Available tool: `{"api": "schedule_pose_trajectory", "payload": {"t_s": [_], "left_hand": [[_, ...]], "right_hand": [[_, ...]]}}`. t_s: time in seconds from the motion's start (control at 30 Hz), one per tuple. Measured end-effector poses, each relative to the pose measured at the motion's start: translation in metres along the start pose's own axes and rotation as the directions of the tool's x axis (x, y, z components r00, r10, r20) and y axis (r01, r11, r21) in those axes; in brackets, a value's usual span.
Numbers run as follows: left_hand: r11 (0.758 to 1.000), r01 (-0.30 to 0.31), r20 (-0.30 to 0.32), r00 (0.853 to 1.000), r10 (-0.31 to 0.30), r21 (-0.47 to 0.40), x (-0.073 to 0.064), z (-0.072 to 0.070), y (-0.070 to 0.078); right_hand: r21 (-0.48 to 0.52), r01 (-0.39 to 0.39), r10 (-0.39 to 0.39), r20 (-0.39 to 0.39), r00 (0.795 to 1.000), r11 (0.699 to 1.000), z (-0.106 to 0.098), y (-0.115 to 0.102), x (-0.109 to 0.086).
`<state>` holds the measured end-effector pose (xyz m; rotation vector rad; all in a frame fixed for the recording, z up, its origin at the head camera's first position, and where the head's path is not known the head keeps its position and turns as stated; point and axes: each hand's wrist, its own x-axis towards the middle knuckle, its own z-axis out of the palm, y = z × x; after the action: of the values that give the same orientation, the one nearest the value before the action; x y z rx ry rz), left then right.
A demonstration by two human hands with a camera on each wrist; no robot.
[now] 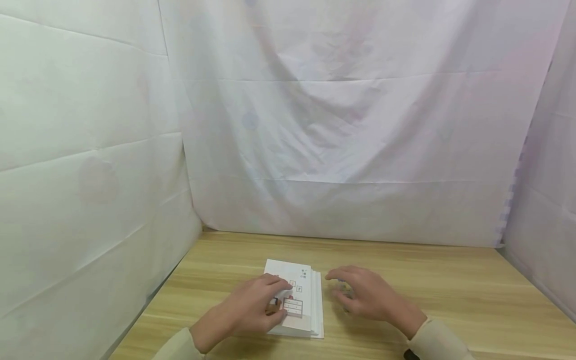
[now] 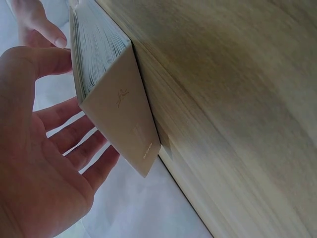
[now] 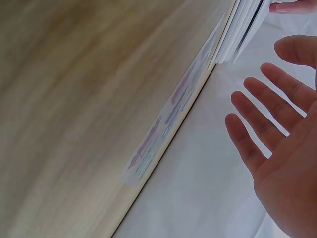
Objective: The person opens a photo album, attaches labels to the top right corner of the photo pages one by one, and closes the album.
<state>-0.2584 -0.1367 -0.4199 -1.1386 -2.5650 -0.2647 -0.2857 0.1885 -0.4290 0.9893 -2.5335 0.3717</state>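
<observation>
A thick book with a white printed cover lies on the table, drawings of boxes and a drawer unit on its front. My left hand rests over its left part, fingers relaxed and spread across the cover. In the left wrist view, the page edges and a pale face of the book with a small line logo show beside the fingers. My right hand hovers just right of the book, holding nothing, its fingers loosely spread. Beneath it lies a clear sheet of coloured stickers, mostly hidden in the head view.
The wood-grain table extends to the right and behind the book. White cloth hangs at the back and along both sides.
</observation>
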Motion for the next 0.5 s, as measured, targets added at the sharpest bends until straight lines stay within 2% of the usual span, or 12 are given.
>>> {"api": "schedule_pose_trajectory", "payload": {"t_s": [0.23,0.5], "left_hand": [[1.000,-0.025,-0.023,0.999,0.026,0.014,-0.0010,0.0006,-0.0002],[1.000,-0.020,-0.017,1.000,0.021,0.021,-0.0012,0.0017,0.0005]], "right_hand": [[-0.002,0.047,-0.047,0.043,0.998,0.999,0.0018,-0.0019,0.0009],[0.019,0.084,-0.086,0.094,0.992,0.996,0.0048,-0.0048,0.0021]]}}
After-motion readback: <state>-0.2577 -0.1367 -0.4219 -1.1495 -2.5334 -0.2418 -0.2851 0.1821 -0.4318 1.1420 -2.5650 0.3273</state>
